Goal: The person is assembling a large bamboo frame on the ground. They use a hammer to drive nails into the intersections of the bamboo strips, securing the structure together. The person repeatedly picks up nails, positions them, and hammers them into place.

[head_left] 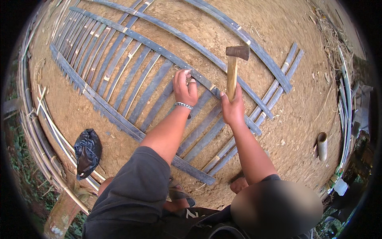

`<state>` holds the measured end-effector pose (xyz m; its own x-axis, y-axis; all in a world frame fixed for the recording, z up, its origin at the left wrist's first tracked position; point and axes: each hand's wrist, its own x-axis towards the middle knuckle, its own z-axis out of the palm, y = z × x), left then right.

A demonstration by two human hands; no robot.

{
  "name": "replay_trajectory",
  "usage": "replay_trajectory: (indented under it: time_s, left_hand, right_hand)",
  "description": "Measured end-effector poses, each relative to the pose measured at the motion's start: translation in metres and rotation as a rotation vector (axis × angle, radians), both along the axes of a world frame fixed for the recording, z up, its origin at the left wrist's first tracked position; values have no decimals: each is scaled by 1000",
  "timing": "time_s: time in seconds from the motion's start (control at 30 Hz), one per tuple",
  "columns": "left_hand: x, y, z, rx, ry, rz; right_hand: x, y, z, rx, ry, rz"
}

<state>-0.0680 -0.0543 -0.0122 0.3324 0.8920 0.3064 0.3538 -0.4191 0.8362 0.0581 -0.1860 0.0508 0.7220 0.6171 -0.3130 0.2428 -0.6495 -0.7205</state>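
Observation:
A lattice of dark split-bamboo slats (158,93) lies on the ground, crossed by long bamboo rails. My left hand (185,88) rests at the middle rail (157,48), its fingers curled together against the strip; what is pinched there, if anything, is too small to make out. In my right hand (232,106) is a hatchet (232,78), held upright by its pale wooden handle. Its rusty head (238,52) is raised beyond my fingers, apart from the bamboo. The near rail (115,119) runs below my left forearm, which hides part of the slats.
Bare brown soil (286,159) surrounds the frame. A black plastic bag (88,153) sits at the left, beside long bamboo poles (39,147). A short bamboo tube (322,146) stands at the right, near more split strips (345,107). My sandalled foot (179,189) is close to the near rail.

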Motion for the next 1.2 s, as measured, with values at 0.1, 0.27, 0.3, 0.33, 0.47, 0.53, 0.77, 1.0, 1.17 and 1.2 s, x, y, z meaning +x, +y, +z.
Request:
replay_trajectory:
  time_s: [0.1, 0.27, 0.3, 0.33, 0.47, 0.53, 0.77, 1.0, 1.17, 1.2]
  left_hand:
    - [-1, -1, 1, -27, -51, 9]
    - [-3, 4, 1, 12, -6, -22]
    - [-1, 3, 2, -19, -33, -16]
    - [2, 2, 3, -49, -61, -10]
    - [-1, 6, 13, -143, -17, 195]
    - [4, -1, 24, 24, 22, 103]
    - [51, -38, 37, 62, -88, -358]
    - [83, -39, 22, -3, -81, -267]
    - [82, -43, 21, -8, 97, -338]
    - [84, -43, 20, 33, 69, -316]
  right_hand:
    - [3, 6, -2, -10, 236, -144]
    - [1, 4, -14, 85, 286, -167]
    - [4, 1, -26, 112, 210, -113]
    - [8, -4, -35, 111, 204, -100]
    - [2, 8, -2, 83, 365, -142]
    - [5, 6, 1, 125, 379, -187]
    - [3, -5, -25, 266, 114, -91]
    - [7, -13, -54, 459, 87, -208]
    - [11, -31, -16, 414, 533, -249]
    - [10, -37, -21, 433, 480, -205]
